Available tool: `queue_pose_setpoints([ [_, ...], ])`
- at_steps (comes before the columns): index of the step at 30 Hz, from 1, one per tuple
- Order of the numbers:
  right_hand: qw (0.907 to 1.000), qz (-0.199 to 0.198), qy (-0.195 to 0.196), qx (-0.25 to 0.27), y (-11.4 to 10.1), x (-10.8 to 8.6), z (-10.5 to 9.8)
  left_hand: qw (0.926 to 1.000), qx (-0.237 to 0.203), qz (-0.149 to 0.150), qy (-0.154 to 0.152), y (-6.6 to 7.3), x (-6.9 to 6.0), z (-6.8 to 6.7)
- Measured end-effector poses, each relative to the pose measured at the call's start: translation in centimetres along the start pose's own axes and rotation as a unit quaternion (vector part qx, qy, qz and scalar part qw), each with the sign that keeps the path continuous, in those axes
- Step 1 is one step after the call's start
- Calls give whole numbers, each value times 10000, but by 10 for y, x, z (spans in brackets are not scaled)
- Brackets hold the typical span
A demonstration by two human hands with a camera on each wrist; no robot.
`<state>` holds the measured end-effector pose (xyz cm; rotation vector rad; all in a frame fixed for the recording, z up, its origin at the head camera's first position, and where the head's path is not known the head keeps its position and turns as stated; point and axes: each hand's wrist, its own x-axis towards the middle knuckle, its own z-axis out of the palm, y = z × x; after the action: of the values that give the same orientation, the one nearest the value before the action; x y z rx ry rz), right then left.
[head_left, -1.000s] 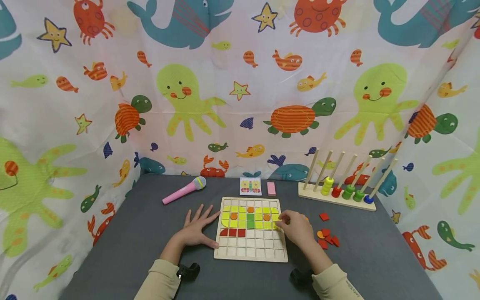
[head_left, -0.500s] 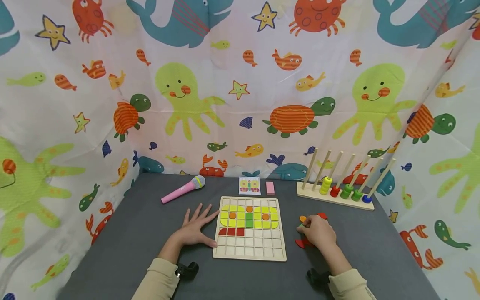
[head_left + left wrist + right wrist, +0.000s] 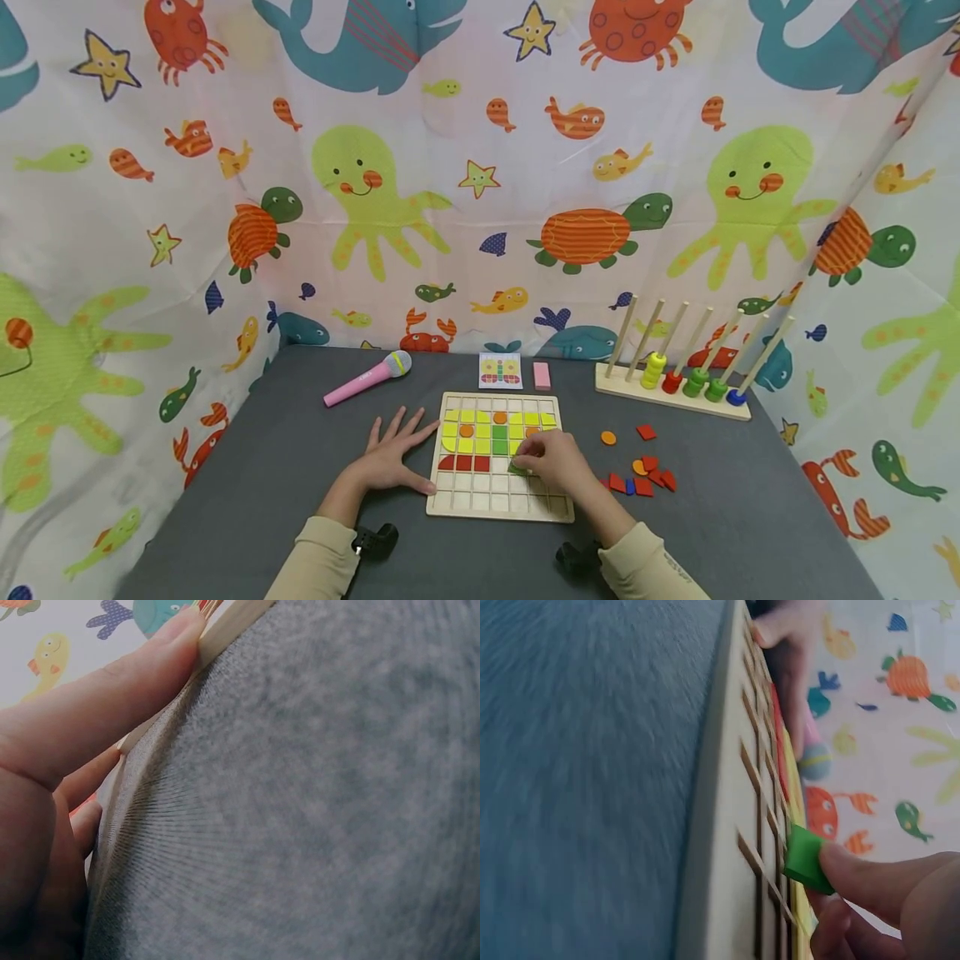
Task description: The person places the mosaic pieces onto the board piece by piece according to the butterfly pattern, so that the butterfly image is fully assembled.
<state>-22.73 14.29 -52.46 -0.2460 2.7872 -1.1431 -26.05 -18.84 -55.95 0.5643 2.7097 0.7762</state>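
A wooden grid board [image 3: 480,502] lies on the dark table, its upper rows filled with yellow, orange and green tiles. Three red tiles [image 3: 465,463] sit at the left of a lower row. With fingers spread, my left hand [image 3: 388,461] rests beside the board, thumb and a fingertip touching its left edge. My right hand [image 3: 555,460] pinches a green square tile [image 3: 807,859] between thumb and finger, just over the grid right of the red tiles. That hand hides part of the board's right side.
Loose red tiles [image 3: 649,463], orange discs [image 3: 608,437] and a blue tile [image 3: 630,487] lie right of the board. Behind it are a pattern card [image 3: 500,372], a pink block [image 3: 542,376], a toy microphone [image 3: 369,379] and a peg stacker [image 3: 672,392].
My right hand left the board's right edge, went to the loose tiles, and came back left over the grid with a green tile. The left hand stays in place.
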Motion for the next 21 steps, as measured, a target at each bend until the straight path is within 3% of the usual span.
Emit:
queue_pose_setpoints([
  [4,9991,-389,93,-154,-8,6,14,10000,23,-17,4,1,0,0],
  [7,9982,-470,155,-353,-13,9,20,10000,25,-54,-23,1,-1,-1],
  [15,9975,-238,301,-590,-17,12,27,10000,-15,-37,1,1,0,0],
  [21,9975,25,465,-540,-14,9,18,10000,1,-6,17,0,0,0],
])
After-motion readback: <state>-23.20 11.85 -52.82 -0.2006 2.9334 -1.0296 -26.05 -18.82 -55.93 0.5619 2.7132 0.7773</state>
